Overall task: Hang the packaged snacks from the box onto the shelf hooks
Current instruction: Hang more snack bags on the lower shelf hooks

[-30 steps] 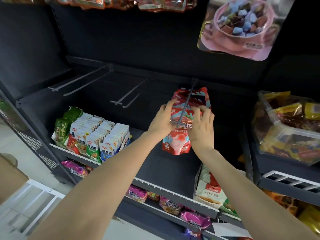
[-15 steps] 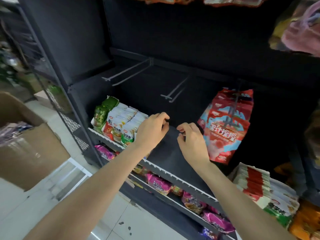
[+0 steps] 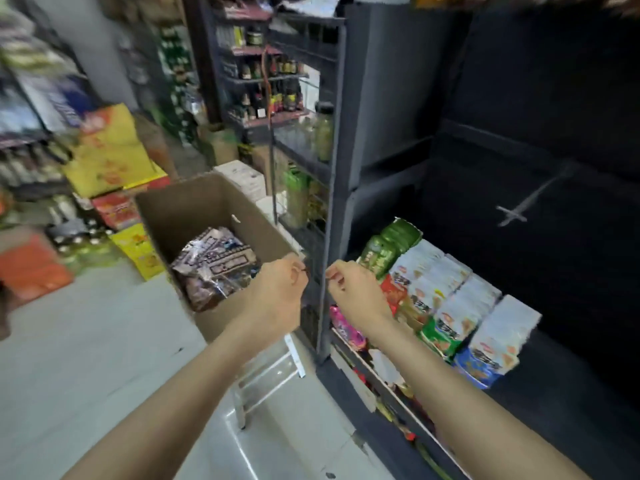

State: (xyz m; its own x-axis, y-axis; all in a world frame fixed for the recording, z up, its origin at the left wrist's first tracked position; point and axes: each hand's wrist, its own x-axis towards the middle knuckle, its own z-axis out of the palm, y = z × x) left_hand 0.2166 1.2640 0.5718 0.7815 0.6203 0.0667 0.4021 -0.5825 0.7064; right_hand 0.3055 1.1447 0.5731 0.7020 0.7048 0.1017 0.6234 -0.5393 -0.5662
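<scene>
An open cardboard box (image 3: 187,206) stands on a white stool at left centre, holding dark brown snack packets (image 3: 214,268). My left hand (image 3: 277,292) hovers at the box's near right corner, fingers loosely curled, holding nothing. My right hand (image 3: 353,292) hangs beside it in front of the black shelf's edge post, also loosely curled and empty. One bare metal shelf hook (image 3: 530,202) juts from the dark back panel at upper right. The view is motion-blurred.
Rows of small snack packs (image 3: 446,299) fill the black shelf's tray at right, with pink packets (image 3: 346,327) below. A white stool (image 3: 270,379) stands under the box. Yellow and red cartons (image 3: 110,157) and bottle racks (image 3: 270,84) line the aisle behind.
My view has swung left from the hooks to the box. Both hands let go of the red packet, left hanging on its hook, and moved left and down toward the box.
</scene>
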